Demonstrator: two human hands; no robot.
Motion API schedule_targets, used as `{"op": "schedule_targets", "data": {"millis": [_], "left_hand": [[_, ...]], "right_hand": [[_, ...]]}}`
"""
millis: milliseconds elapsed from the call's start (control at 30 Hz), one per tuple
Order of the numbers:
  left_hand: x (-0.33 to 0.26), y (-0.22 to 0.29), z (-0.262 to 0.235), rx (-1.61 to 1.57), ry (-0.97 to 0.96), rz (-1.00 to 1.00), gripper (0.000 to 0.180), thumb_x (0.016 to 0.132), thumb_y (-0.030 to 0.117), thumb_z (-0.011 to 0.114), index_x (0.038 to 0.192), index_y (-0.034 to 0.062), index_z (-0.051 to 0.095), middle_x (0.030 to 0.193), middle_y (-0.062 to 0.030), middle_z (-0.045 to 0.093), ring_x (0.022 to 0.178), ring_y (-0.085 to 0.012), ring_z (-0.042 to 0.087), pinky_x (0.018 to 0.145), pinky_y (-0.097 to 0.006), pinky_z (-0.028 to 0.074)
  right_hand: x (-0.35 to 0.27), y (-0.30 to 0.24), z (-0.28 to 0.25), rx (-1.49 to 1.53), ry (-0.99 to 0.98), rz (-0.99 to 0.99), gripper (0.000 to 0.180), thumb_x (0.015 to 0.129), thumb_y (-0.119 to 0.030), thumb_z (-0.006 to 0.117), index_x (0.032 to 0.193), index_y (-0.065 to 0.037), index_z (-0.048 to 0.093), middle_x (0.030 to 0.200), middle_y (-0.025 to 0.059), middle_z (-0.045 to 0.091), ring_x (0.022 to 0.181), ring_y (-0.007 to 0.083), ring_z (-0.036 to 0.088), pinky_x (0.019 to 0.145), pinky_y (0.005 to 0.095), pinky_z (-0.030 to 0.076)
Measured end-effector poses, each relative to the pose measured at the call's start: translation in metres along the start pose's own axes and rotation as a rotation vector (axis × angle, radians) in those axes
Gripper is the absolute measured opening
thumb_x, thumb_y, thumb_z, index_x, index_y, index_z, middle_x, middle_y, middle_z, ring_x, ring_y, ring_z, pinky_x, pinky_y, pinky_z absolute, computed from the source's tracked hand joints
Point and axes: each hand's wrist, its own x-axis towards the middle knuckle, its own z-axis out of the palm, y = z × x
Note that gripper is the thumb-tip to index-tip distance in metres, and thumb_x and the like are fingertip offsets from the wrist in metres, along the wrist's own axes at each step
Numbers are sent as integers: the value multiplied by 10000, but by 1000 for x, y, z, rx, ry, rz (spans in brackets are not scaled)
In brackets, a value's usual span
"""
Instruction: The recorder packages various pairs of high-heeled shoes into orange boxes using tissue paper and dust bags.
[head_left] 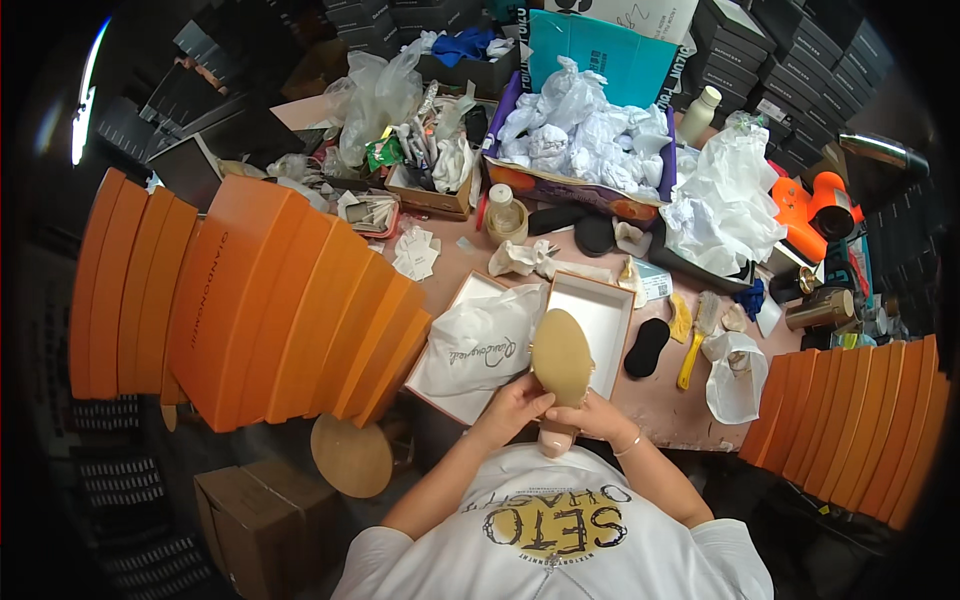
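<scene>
A women's shoe (561, 352) is held up in front of my chest, its smooth beige sole facing me and its toe pointing away. A pinkish-beige heel (556, 440) shows below my fingers. My left hand (513, 411) closes on the shoe's left side, the thumb pressed against it. My right hand (598, 417) grips it from the right, fingers partly hidden. Behind the shoe lies a white-lined shoebox half (595, 300) with an orange-brown edge. Beside it, the other half (455, 402) carries white printed tissue paper (482, 342).
Stacks of orange boxes stand at left (255, 300) and right (850, 420). A yellow-handled brush (693, 352), a black oval pad (647, 348) and a white paper bag (736, 385) lie right. A purple carton (580, 192) of crumpled paper and a glass jar (506, 215) stand farther back.
</scene>
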Motion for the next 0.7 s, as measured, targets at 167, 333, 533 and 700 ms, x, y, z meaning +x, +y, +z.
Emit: {"op": "schedule_targets", "data": {"millis": [167, 333, 533, 700], "left_hand": [[55, 36, -55, 584, 312, -13, 344, 908, 153, 600, 1212, -6, 569, 918, -85, 643, 866, -157, 616, 776, -274, 493], [155, -32, -92, 1042, 444, -99, 372, 900, 196, 610, 1193, -27, 560, 810, -71, 630, 718, -157, 609, 683, -285, 508], [105, -45, -107, 278, 507, -112, 306, 900, 115, 573, 1187, 9, 577, 782, -26, 609, 656, -91, 572, 582, -229, 493], [83, 2, -38, 1145, 272, 33, 422, 888, 161, 499, 1302, 81, 490, 791, -190, 639, 741, -325, 634, 703, -412, 499]], "right_hand": [[-72, -8, -26, -97, 160, 213, 373, 855, -168, 613, 1189, -17, 543, 1075, 80, 619, 895, 163, 588, 781, 305, 492], [-92, 9, -1, -176, 157, 268, 620, 838, -166, 635, 1383, -74, 353, 1050, 71, 581, 925, 152, 551, 825, 280, 453], [-114, -10, -14, 309, 132, 91, 954, 793, -45, 583, 1511, -190, -30, 1068, 131, 539, 979, 223, 581, 863, 368, 523], [-79, -38, -31, 434, 154, -162, 859, 807, -250, 567, 1500, -169, 65, 953, 115, 552, 730, 180, 569, 650, 300, 517]]}}
